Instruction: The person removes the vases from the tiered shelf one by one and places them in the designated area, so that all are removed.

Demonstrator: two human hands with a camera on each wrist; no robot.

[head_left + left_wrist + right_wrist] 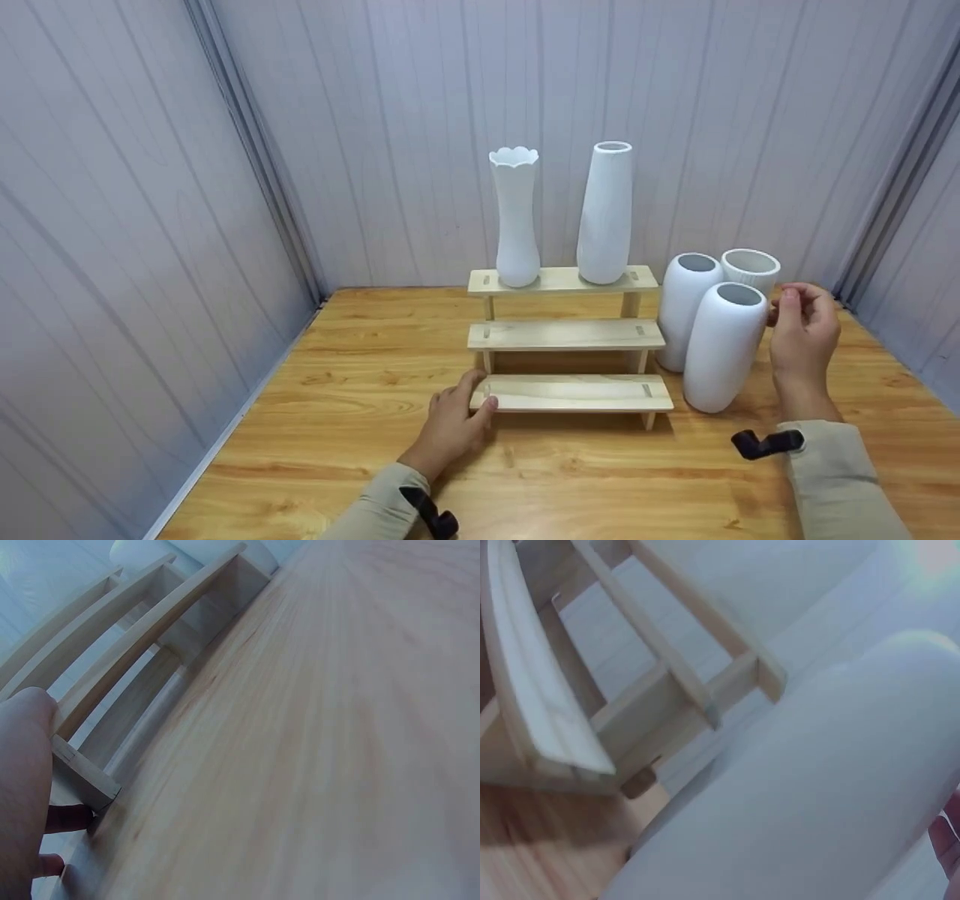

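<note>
Showing both hands falls to head view alone: left hand (450, 424) grips stand (566, 335), right hand (805, 341) loose.

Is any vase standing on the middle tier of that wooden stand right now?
No, the wooden stand carries only the scalloped-rim vase and the tapered vase, both on its top tier.

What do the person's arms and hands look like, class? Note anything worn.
The left hand and right hand are bare. The left sleeve and right sleeve are greyish beige, reaching the wrists. A black, angular piece sits at each cuff: left piece, right piece.
</note>
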